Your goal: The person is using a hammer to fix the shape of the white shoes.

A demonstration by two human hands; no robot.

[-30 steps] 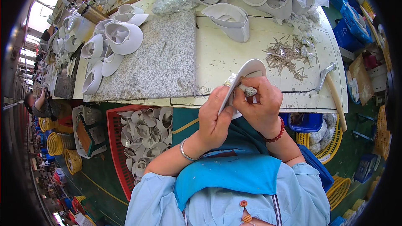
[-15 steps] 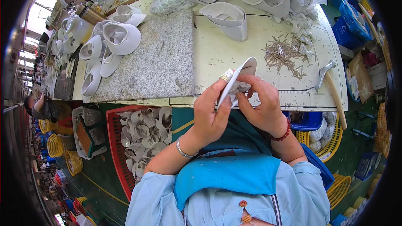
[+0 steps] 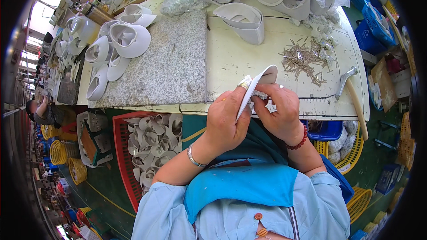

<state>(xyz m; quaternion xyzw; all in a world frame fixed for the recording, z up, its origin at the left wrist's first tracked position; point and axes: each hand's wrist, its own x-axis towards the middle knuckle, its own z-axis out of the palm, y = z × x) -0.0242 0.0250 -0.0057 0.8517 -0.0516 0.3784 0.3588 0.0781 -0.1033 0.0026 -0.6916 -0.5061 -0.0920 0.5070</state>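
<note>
My left hand (image 3: 227, 118) is closed around the lower edge of a white visor-shaped piece (image 3: 251, 90), with fingers behind it and the thumb in front. White tape wraps one of its fingertips. The piece is held up on edge, tilted, just above the table's front edge. My right hand (image 3: 281, 109) bends its fingers against the inner side of the piece, pinching a small crumpled grey-white wad (image 3: 259, 94). Much of that wad is hidden by the fingers. A similar visor-shaped piece (image 3: 249, 29) stands beyond my hands on the table (image 3: 235, 62).
A grey stone slab (image 3: 173, 62) covers the table's left part, with several white pieces (image 3: 129, 40) along its edge. To the right lie thin brown strips (image 3: 307, 60) and a hammer (image 3: 353, 93) overhanging the front edge. Below are a red basket (image 3: 122, 151) of white pieces and a blue bin (image 3: 327, 131).
Both hands and the white piece have shifted slightly to the right and toward me. Less of the crumpled wad shows between the right fingers and the piece.
</note>
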